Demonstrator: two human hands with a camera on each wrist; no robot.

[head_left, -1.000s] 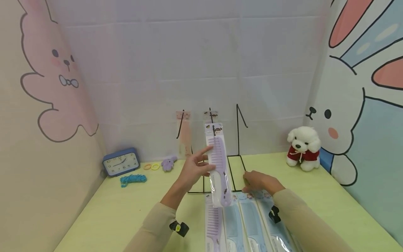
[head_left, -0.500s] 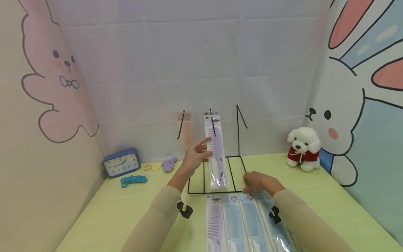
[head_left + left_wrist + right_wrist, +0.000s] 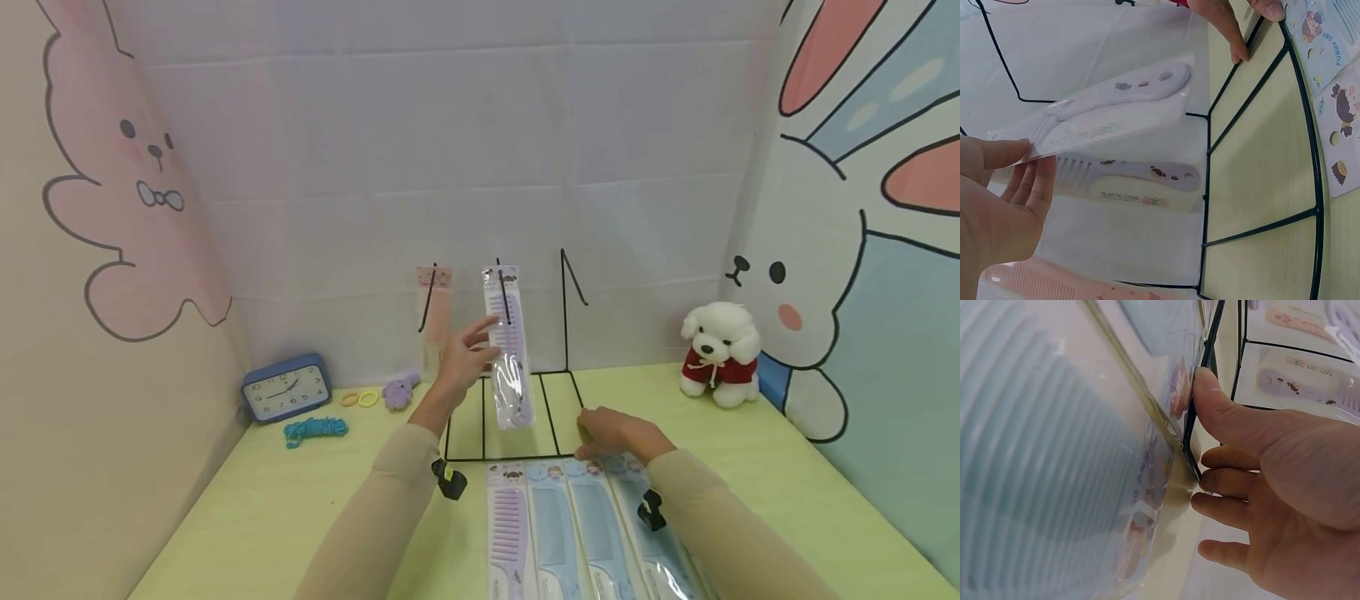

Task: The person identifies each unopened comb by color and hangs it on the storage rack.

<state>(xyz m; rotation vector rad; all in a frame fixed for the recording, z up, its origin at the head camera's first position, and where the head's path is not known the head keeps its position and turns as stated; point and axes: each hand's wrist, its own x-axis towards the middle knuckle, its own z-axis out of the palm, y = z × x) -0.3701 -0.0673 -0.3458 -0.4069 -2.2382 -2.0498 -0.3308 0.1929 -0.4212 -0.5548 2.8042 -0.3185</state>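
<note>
Head, held purple comb pack [image 3: 512, 367]: shifted rearward, farther onto middle hook [image 3: 505, 297].
Head, tabletop [image 3: 225, 517]: blue comb packs [image 3: 555, 517] lie before black wire rack [image 3: 565, 325].
Left wrist, left hand [image 3: 1004, 212]: pinching held purple comb pack; rear purple comb pack [image 3: 1147, 177] hangs behind, likely limiting travel.
Right wrist, right hand [image 3: 1291, 487]: gripping rack corner.

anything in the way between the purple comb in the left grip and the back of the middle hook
Yes: another packaged purple comb hangs behind the held comb, seemingly at the back of the middle hook. Nothing else visible blocks the way.
</note>
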